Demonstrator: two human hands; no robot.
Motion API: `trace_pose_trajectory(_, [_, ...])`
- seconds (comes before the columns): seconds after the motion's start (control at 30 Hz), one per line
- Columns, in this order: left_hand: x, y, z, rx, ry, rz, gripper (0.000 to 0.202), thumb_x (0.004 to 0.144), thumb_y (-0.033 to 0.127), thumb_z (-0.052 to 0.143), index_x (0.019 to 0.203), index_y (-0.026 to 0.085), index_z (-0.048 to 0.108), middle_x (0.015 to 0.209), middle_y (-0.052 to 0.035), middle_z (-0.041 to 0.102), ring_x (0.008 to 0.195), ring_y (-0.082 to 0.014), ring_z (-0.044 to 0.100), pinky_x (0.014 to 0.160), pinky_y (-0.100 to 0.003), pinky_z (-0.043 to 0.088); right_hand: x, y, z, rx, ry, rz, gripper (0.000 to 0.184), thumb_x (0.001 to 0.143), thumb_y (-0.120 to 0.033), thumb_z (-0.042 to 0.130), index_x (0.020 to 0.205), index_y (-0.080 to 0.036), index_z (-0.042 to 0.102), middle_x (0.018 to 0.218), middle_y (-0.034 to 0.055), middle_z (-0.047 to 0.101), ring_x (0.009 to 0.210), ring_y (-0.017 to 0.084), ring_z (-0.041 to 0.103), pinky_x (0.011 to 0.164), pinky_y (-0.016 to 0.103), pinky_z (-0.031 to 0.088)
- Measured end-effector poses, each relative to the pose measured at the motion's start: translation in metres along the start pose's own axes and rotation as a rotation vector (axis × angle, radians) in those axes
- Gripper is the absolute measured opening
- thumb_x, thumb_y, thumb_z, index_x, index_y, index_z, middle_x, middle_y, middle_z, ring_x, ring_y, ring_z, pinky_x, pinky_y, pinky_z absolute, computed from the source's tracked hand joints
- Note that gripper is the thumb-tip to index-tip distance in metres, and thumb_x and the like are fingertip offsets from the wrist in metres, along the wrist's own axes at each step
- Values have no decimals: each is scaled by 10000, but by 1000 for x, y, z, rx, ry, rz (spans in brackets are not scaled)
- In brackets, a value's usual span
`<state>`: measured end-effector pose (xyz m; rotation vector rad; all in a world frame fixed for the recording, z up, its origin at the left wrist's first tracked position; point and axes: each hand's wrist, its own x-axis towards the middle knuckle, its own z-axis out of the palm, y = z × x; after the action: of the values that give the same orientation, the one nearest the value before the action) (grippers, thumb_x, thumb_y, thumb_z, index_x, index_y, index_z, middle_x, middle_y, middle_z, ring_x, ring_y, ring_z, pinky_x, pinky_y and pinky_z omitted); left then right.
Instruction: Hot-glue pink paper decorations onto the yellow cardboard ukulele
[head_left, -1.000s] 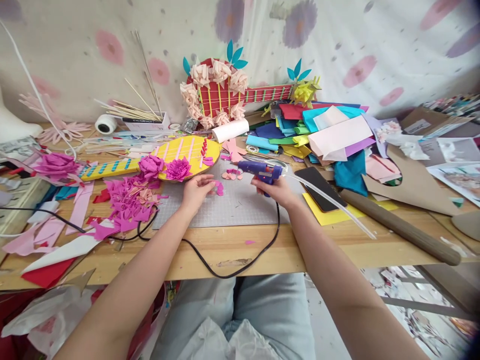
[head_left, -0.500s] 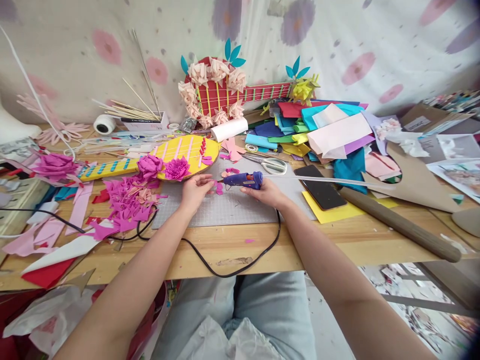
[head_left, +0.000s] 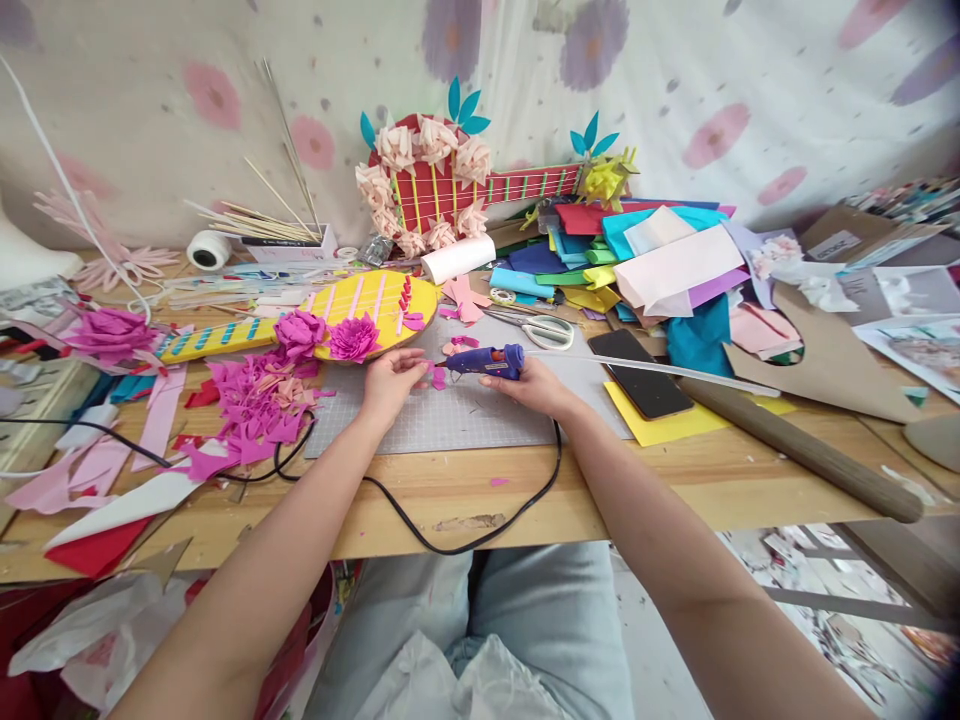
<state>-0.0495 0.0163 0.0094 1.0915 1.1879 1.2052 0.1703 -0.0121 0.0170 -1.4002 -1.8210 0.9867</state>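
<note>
My right hand [head_left: 534, 385] grips a blue hot glue gun [head_left: 486, 360], lying nearly level with its nozzle pointing left at a small pink paper piece [head_left: 437, 376]. A clear glue stick [head_left: 660, 367] juts from the gun's back to the right. My left hand [head_left: 390, 380] pinches that pink piece against the grey cutting mat [head_left: 465, 412]. Just beyond my left hand lies a yellow paper guitar [head_left: 352, 308] with magenta flowers [head_left: 354, 338] on it. The gun's black cord [head_left: 450, 530] loops over the table's front edge.
Magenta paper scraps [head_left: 255, 405] pile up left of the mat. Scissors [head_left: 541, 328], a black phone [head_left: 639, 372] on yellow paper, a stack of coloured sheets [head_left: 645, 265] and a wooden rod [head_left: 802, 452] lie to the right. A red paper guitar [head_left: 450, 190] leans on the back wall.
My right hand has brought the glue gun down from upright to nearly level and moved its nozzle left to the pink piece. My left hand has stayed in place.
</note>
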Motion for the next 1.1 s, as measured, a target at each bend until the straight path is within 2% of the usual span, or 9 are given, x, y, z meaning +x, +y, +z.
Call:
trace_pose_trajectory(0.3, [1, -1, 0, -4, -8, 1, 313, 574, 208, 728, 866, 127, 648, 752, -43, 657, 714, -144, 617, 539, -229, 512, -1, -2, 0, -40, -7, -7, 433, 716, -524, 624, 943, -157, 657, 608, -15, 541, 664, 146, 521, 662, 283, 426])
trace_pose_trajectory(0.53, [1, -1, -1, 1, -10, 7, 324, 566, 231, 745, 860, 131, 653, 755, -48, 664, 711, -141, 620, 528, -219, 511, -1, -3, 0, 1, 3, 4, 480, 714, -539, 620, 1023, -173, 650, 615, -16, 548, 686, 159, 541, 654, 284, 439])
trace_pose_trajectory(0.77, [0, -1, -1, 7, -7, 7, 307, 577, 215, 730, 861, 132, 649, 763, -49, 662, 711, -149, 617, 552, -247, 514, -1, -5, 0, -14, 29, 9, 459, 719, -536, 623, 993, -169, 652, 614, -10, 546, 696, 164, 544, 661, 290, 443])
trace_pose_trajectory(1.1, [1, -1, 0, 0, -7, 0, 293, 579, 202, 719, 854, 132, 645, 767, -48, 658, 726, -150, 618, 542, -234, 505, -1, -1, 0, -37, -32, -5, 457, 720, -531, 618, 989, -163, 657, 760, 13, 621, 740, 161, 555, 701, 290, 430])
